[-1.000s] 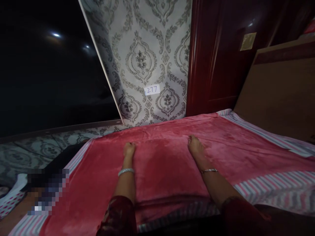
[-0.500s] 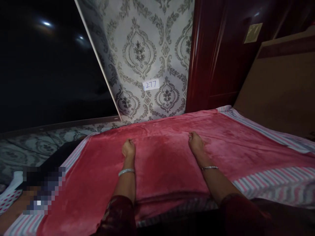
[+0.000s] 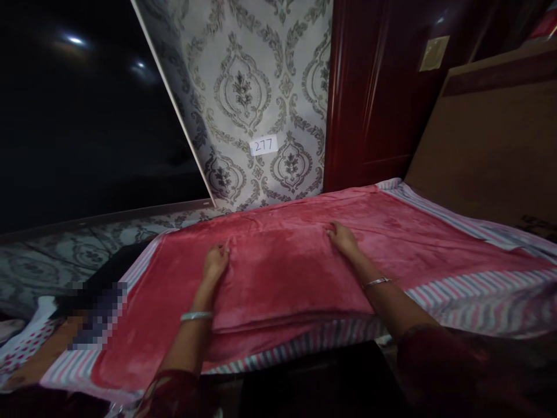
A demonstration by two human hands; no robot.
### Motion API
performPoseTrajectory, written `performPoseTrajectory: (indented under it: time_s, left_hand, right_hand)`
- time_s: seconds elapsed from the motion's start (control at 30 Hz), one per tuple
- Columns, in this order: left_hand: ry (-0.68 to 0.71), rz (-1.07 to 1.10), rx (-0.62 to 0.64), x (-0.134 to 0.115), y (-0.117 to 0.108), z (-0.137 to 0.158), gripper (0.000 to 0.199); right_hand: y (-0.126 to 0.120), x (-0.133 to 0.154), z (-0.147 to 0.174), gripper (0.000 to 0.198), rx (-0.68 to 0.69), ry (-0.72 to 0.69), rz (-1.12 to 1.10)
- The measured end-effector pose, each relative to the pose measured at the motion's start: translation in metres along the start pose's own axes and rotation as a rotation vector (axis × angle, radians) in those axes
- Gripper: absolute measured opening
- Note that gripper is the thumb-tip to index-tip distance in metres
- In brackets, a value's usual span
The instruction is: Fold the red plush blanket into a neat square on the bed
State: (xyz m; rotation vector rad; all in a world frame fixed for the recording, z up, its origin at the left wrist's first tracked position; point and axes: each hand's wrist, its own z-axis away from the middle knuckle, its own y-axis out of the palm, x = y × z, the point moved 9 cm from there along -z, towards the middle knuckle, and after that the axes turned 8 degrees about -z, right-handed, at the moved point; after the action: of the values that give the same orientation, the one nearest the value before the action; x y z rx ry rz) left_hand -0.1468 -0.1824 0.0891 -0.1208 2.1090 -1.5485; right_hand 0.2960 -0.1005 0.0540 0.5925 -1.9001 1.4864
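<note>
Spread below the patterned wall (image 3: 243, 93), the red blanket (image 3: 278, 273) looked soft, limp and light, best gripped at its striped edges. The left hand (image 3: 216, 261) and right hand (image 3: 343, 238) curled over its middle; whether fingers pinched cloth was unclear.

Bearings from the blanket's (image 3: 287, 278) centre. On it: left hand (image 3: 216, 261), nine o'clock; right hand (image 3: 343, 237), two. Behind: wall (image 3: 287, 35), twelve, bearing label (image 3: 263, 145); screen (image 3: 96, 128), ten; panel (image 3: 369, 116), one, bearing plate (image 3: 434, 53); carton (image 3: 491, 133), two, before panel. Beside: cloth (image 3: 30, 348), between eight and nine.
</note>
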Motion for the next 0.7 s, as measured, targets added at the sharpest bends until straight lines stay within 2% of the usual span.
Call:
performPoseTrajectory:
  time_s: [0.1, 0.2, 0.27, 0.33, 0.4, 0.53, 0.7]
  left_hand:
    - [0.024, 0.007, 0.084, 0.026, 0.003, 0.031, 0.031]
    - [0.052, 0.099, 0.152, 0.047, 0.010, 0.063, 0.035]
    - [0.050, 0.199, 0.154, 0.057, 0.014, 0.080, 0.042]
    - [0.024, 0.260, 0.134, 0.064, 0.016, 0.092, 0.046]
    - [0.007, 0.292, 0.130, 0.066, 0.019, 0.099, 0.043]
    - [-0.023, 0.341, 0.146, 0.067, 0.022, 0.100, 0.035]
    - [-0.126, 0.412, 0.155, 0.077, 0.021, 0.092, 0.050]
  right_hand:
    - [-0.010, -0.014, 0.019, 0.051, 0.048, -0.040, -0.042]
    - [-0.014, -0.031, 0.052, 0.061, 0.133, -0.161, -0.180]
    - [-0.016, -0.042, 0.074, 0.066, 0.174, -0.245, -0.283]
    - [-0.018, -0.054, 0.091, 0.065, 0.154, -0.289, -0.339]
    - [-0.019, -0.065, 0.100, 0.060, 0.100, -0.290, -0.371]
    - [-0.013, -0.084, 0.105, 0.058, 0.034, -0.196, -0.440]
    - [-0.015, -0.088, 0.104, 0.064, 0.021, -0.158, -0.458]
